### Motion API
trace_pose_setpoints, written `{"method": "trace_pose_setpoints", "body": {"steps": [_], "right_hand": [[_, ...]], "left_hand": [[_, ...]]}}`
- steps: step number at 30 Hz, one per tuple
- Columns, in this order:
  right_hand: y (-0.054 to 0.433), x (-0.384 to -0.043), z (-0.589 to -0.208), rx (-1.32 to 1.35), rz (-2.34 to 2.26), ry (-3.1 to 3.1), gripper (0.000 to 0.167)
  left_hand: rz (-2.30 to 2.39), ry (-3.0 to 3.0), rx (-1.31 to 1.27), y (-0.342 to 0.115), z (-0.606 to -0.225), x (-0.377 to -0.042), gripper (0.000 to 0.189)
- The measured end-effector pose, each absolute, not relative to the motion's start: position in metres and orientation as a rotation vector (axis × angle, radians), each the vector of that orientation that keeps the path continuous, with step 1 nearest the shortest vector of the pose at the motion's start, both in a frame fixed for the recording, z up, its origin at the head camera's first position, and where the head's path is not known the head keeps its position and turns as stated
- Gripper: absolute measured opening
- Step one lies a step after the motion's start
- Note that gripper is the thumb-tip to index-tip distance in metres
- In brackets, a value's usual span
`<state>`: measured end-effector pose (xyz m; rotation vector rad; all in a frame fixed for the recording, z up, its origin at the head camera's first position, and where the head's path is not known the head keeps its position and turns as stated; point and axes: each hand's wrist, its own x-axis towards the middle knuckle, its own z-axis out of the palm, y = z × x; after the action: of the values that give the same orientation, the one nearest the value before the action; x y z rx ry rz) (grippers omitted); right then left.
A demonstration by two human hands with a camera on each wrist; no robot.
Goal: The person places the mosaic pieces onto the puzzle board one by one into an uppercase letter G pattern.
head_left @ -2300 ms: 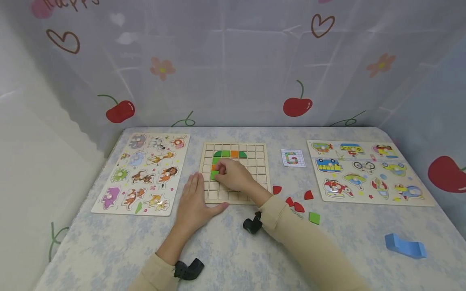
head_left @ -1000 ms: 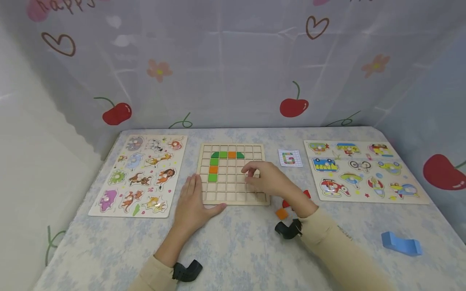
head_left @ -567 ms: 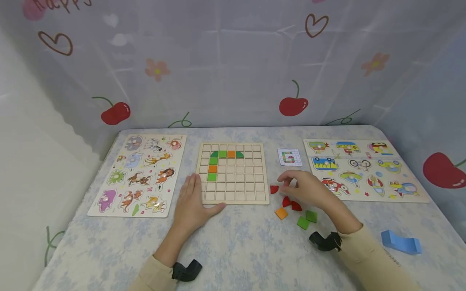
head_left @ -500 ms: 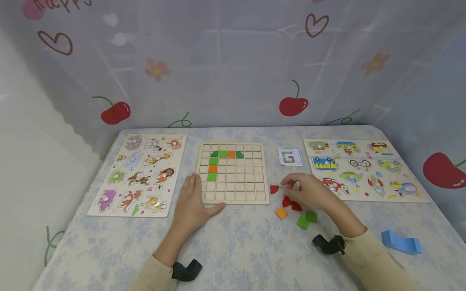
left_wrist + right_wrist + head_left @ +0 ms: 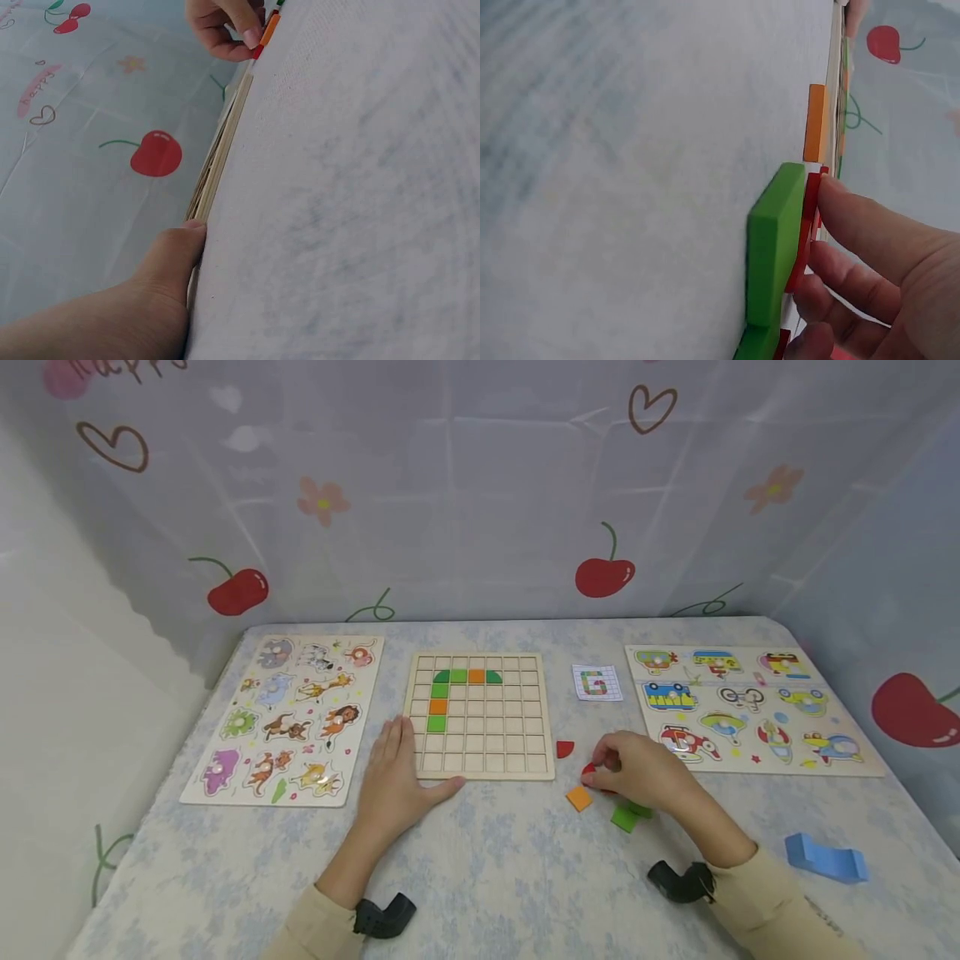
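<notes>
My left hand (image 5: 393, 777) lies with straight fingers along the left edge of the wooden grid board (image 5: 506, 735), its thumb at the front edge. Green and orange tiles sit in the board's upper left cells, among them a lowest green square (image 5: 437, 723). My right hand (image 5: 637, 768) is over loose tiles right of the board. Its thumb and curled fingers pinch a red quarter-circle tile (image 5: 588, 768), partly hidden. Close by lie another red quarter-circle (image 5: 565, 749), an orange square (image 5: 579, 799) and green squares (image 5: 624, 818). The right wrist view shows a green square (image 5: 776, 247) beside the fingertips.
A small card (image 5: 597, 682) with a coloured G pattern lies right of the board. An animal puzzle (image 5: 300, 768) is at the left, a vehicle puzzle (image 5: 765, 760) at the right. A blue curved block (image 5: 827, 860) sits near the right edge.
My right hand has left the green square on the board, moved right and down to the loose tiles, and closed on a red one. The left hand has stayed at the board.
</notes>
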<state>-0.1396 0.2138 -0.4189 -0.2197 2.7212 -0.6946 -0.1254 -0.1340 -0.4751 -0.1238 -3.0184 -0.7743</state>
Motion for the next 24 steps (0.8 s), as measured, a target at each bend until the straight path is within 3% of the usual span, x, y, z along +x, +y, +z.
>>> {"method": "trace_pose_setpoints", "body": {"steps": [6, 13, 24], "right_hand": [[0.2141, -0.1434, -0.4201, -0.258, -0.736, 2.685, 0.019], [0.2155, -0.1458, -0.4206, -0.287, -0.699, 2.709, 0.028], [0.2161, -0.1464, -0.4223, -0.355, -0.838, 2.650, 0.016]], "left_hand": [[-0.774, -3.019, -0.120, -0.1340, -0.4759, -0.1257, 0.128], [-0.769, -3.020, -0.118, -0.1338, -0.4763, -0.1262, 0.128], [-0.780, -3.022, -0.115, -0.1340, -0.4763, -0.1259, 0.128]]}}
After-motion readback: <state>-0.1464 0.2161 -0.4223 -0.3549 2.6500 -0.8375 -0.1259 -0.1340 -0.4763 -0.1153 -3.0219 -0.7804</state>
